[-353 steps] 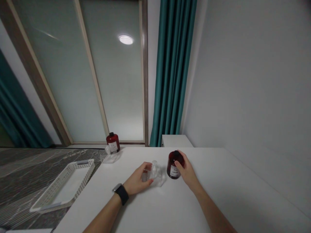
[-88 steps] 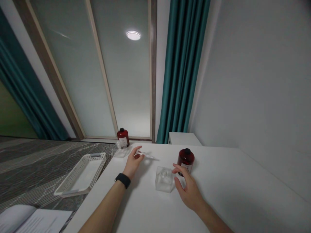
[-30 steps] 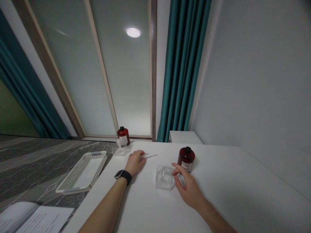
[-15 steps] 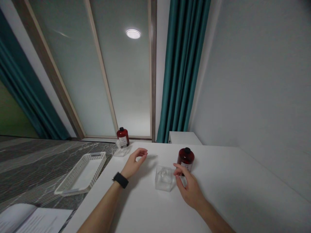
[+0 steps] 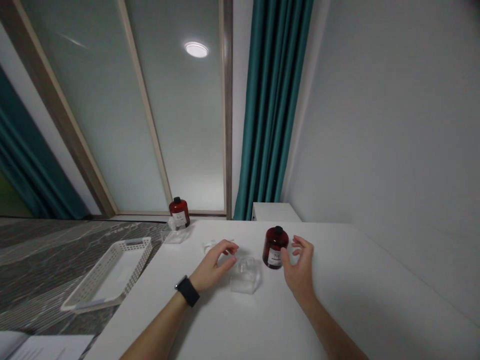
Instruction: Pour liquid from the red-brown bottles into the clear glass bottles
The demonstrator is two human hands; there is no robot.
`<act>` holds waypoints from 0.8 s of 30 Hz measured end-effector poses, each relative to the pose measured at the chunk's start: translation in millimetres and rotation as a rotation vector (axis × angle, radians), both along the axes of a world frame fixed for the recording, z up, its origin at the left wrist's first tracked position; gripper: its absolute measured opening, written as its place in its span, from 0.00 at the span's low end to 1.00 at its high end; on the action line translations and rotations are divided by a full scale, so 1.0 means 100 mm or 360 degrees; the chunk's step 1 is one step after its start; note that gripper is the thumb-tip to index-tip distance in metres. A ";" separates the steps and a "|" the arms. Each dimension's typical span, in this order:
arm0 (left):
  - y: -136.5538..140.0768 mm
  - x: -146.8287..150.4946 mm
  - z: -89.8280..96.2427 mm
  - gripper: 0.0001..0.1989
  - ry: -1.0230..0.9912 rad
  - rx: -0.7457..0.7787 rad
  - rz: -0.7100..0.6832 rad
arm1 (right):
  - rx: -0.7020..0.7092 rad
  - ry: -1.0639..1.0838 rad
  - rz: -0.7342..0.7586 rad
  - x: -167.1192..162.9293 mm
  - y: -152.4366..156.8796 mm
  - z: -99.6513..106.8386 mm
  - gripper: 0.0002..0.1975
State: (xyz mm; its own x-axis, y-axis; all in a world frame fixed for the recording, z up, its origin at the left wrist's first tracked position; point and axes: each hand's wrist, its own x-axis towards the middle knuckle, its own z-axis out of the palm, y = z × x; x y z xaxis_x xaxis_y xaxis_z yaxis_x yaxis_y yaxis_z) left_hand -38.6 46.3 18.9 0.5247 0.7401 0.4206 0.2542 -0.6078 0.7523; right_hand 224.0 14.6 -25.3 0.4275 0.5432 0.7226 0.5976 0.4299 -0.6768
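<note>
A dark red bottle with a black cap and white label stands upright on the white table. My right hand is open just right of it, thumb near the label; whether the thumb touches the glass I cannot tell. My left hand, wearing a black watch, hovers open with curved fingers at the left of a clear box. Something clear inside that box is hard to make out. Behind the left hand lies a small whitish, see-through item, partly hidden by it.
A second red bottle stands at the table's far left corner, behind another clear container with a whitish piece in it. A white perforated basket is left of the table. An open book lies at lower left.
My right hand has moved from in front of the bottle to its right side. My left hand has come right, closer to the clear box. The view has shifted slightly right.
</note>
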 end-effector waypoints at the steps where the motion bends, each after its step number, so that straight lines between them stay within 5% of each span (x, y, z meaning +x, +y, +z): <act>1: -0.01 0.02 0.00 0.11 -0.0008 0.0009 0.0004 | -0.0019 0.0014 0.0014 0.01 0.04 -0.02 0.23; 10: 0.00 0.09 -0.03 0.08 0.0028 0.0030 0.0119 | -0.0240 0.0227 0.0300 -0.10 0.26 -0.12 0.36; 24: 0.04 0.05 -0.03 0.09 -0.0036 0.0009 0.0200 | -0.0350 0.0304 0.0697 -0.01 0.16 -0.07 0.31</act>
State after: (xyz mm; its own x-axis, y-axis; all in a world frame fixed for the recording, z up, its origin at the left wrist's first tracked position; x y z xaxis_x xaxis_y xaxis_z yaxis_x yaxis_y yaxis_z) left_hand -33.5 50.2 16.3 0.4183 0.7972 0.4354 0.3118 -0.5762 0.7555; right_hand 222.5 30.3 -32.6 0.2394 0.8307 0.5025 0.2508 0.4471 -0.8586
